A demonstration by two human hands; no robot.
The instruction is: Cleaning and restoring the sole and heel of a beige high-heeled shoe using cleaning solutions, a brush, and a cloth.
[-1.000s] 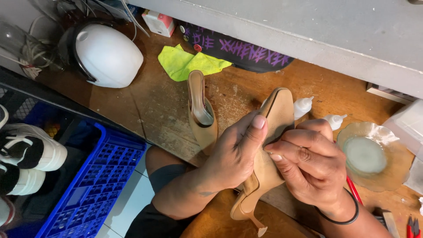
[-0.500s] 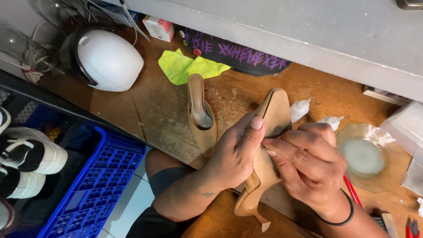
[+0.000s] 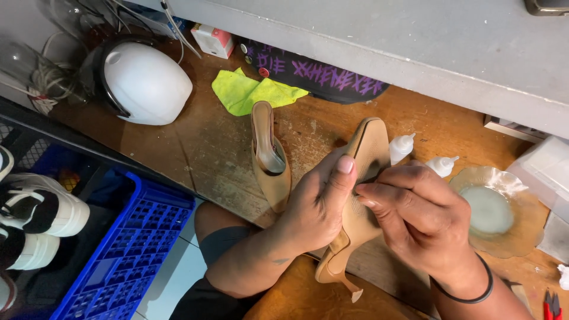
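My left hand [image 3: 314,207] grips a tan high-heeled shoe [image 3: 370,145] held sole up over the wooden workbench [image 3: 207,142], thumb pressed along the sole's edge. My right hand [image 3: 424,222] closes on the same shoe from the right, its fingertips pinching the sole near the middle. The thin heel [image 3: 347,284] points down toward my lap. A second tan heeled shoe [image 3: 268,154] lies on the bench just left of my hands.
Two small white squeeze bottles [image 3: 403,145] and an amber glass dish [image 3: 492,210] sit to the right. A white helmet [image 3: 142,83], a yellow cloth [image 3: 249,89] and a dark printed bag [image 3: 320,74] lie behind. A blue crate [image 3: 130,249] and sneakers [image 3: 35,216] are at lower left.
The shoe has tilted slightly and my right hand has shifted up over its sole, fingers sliding toward the edge. The view has drifted a little.
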